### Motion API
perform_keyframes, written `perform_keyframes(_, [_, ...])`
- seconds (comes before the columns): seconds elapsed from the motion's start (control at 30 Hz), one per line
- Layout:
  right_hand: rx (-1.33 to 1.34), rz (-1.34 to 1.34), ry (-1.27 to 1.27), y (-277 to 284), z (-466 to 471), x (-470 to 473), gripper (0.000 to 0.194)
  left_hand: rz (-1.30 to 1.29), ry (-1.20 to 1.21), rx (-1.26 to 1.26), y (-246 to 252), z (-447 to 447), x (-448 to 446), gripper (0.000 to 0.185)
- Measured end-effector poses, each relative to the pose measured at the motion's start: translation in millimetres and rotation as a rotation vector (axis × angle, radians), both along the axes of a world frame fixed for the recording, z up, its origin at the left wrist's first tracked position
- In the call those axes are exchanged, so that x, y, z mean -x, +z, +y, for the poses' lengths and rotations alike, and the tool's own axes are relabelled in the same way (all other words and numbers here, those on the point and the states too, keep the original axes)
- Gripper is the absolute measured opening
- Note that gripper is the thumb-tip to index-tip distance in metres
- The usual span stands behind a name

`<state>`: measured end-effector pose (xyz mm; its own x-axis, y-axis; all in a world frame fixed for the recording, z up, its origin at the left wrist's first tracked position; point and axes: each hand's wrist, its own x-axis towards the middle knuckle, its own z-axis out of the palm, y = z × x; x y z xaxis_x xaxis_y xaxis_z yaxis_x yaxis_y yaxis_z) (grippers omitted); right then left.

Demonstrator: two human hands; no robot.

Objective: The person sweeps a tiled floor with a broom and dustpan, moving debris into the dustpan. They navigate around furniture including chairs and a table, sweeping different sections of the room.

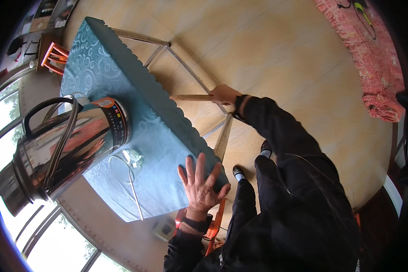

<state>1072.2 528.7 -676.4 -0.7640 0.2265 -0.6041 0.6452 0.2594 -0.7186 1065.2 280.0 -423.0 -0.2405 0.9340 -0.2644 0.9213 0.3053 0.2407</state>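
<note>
A teal tablecloth (156,136) with a swirl pattern and scalloped edge covers the table. My left hand (202,190) rests palm down near its corner, fingers spread, holding nothing. Beyond the edge, my right hand (224,95) is closed around the end of a thin brown bar (192,97), beside the table's metal lower frame (187,66); the bar's other end is hidden under the cloth. A large shiny metal vacuum flask (78,139) with a black handle stands on the table. Near it is a clear glass mug (122,168) with a thin metal utensil (136,197) in it.
Orange chairs stand at the far end (56,57) and beside my left forearm (216,227). A metal table leg (223,137) is close to my feet. Pink patterned fabric (374,68) with a green-and-black corded item (362,13) lies upper right. Windows (64,238) line the lower left.
</note>
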Motion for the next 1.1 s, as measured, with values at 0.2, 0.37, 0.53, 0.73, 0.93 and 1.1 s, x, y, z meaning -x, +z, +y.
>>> perform_keyframes(0.2, [-0.052, -0.1, -0.204, 111, 0, -107, 0.02, -0.022, 0.018, -0.044, 5, 4, -1, 0.051])
perform_keyframes(0.37, [-0.269, -0.071, -0.044, 228, -12, -173, 0.027, -0.006, 0.013, -0.056, 8, 5, -2, 0.051])
perform_keyframes(0.53, [-0.179, -0.108, 0.045, 264, -38, -197, 0.028, 0.001, 0.018, -0.052, 8, 4, -4, 0.049])
perform_keyframes(0.73, [-0.254, 0.047, 0.067, 188, -63, -131, 0.017, 0.037, -0.001, -0.058, 6, 3, -5, 0.05])
perform_keyframes(0.93, [-0.36, -0.064, 0.07, 178, -17, -110, 0.017, 0.012, 0.029, -0.145, 4, 3, -6, 0.046])
perform_keyframes(1.1, [-0.409, -0.17, -0.012, 213, 4, -164, 0.019, -0.002, 0.033, -0.132, 8, 5, -6, 0.046])
